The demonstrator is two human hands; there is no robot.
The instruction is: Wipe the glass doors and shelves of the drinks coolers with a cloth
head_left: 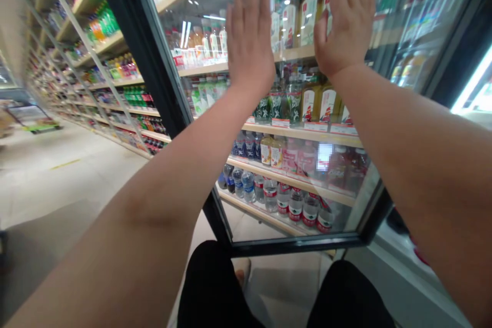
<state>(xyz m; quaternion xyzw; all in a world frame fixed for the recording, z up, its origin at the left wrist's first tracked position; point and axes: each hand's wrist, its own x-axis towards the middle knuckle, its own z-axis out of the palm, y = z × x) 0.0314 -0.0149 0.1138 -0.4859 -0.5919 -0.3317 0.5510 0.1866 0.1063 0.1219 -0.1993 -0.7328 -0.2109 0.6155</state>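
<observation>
Both arms reach forward to a black-framed glass door (295,243) of a drinks cooler. My left hand (251,38) is raised with its fingers stretched out and the palm toward the glass. To its right, my right hand (344,23) is likewise flat, thumb and fingers spread, near or on the pane. Neither hand holds anything. I cannot tell for sure whether the palms touch the glass. Bottled drinks in rows show through the pane, among them clear water bottles (295,204), pink bottles (292,158) and green-labelled bottles (294,100).
Left of the door, long open shelves (115,82) full of drinks run into the distance. A low green cart (40,125) stands on the pale tiled floor (88,169). My black-clad knees are just below the door's lower edge. Another lit cooler section (476,82) is at the right.
</observation>
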